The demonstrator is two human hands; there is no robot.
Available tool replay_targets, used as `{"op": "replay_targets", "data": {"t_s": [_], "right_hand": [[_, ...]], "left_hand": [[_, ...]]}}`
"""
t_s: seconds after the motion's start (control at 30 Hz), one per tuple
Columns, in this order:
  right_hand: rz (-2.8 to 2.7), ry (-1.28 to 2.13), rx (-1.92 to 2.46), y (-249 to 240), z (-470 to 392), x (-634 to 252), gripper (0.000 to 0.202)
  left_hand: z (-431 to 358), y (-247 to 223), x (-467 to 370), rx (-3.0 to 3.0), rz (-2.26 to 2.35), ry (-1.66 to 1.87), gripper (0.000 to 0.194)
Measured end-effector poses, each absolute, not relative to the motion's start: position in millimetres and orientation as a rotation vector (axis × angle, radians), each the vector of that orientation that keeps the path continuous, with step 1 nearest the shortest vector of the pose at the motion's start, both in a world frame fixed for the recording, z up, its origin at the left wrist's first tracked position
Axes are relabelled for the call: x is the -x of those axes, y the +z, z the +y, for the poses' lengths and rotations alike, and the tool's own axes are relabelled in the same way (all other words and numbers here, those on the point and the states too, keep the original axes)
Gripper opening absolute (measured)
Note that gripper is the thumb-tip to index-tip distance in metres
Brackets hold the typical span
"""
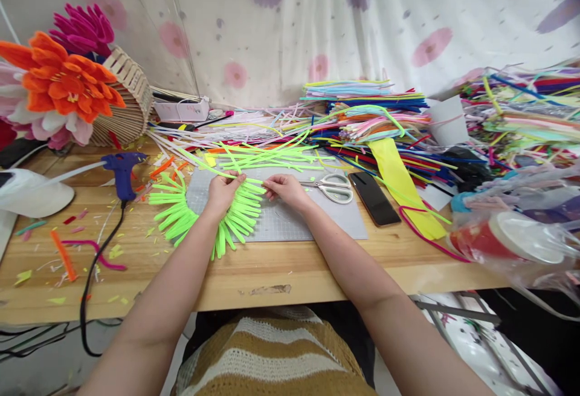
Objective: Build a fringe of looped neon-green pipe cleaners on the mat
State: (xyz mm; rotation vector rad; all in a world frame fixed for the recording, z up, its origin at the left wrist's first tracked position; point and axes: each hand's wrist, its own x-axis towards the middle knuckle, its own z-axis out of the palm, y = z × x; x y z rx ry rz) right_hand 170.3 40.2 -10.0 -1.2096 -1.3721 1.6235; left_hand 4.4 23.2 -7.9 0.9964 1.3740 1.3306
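A fringe of looped neon-green pipe cleaners (244,210) curves over the left part of a grey cutting mat (299,217). My left hand (223,193) pinches its upper end, thumb and fingers closed on the green strands. At the right edge of that end, the fingertips of my right hand (284,190) are pinched on a pipe cleaner. Just behind both hands lie loose green pipe cleaners (267,158). Scissors (333,188) with pale handles rest on the mat, right of my right hand.
A blue glue gun (124,172) with its cord stands left. A black phone (374,198) and yellow strip (403,184) lie right. Pipe-cleaner bundles (367,112) line the back. A wrapped red cup (489,239) is far right; fuzzy flowers (72,84) are far left.
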Motion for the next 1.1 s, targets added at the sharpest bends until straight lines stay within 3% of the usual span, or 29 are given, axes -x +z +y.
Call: {"op": "replay_targets", "data": {"t_s": [0.43,0.73,0.97,1.1], "right_hand": [[-1.452,1.590,1.137,-11,35,-172,0.015],[-1.855,1.067,1.346,-15,31,-179,0.017],[-1.822,1.370,1.200,-12,31,-184,0.021],[-1.929,1.158,1.144,-8,28,-180,0.024]], "left_hand": [[22,-2,-6,-0.855,1.361,1.345,0.045],[21,-1,-3,-0.861,1.341,1.267,0.045],[20,-1,3,-0.917,1.289,1.211,0.046],[20,-3,1,-0.963,1.314,1.193,0.044]]}}
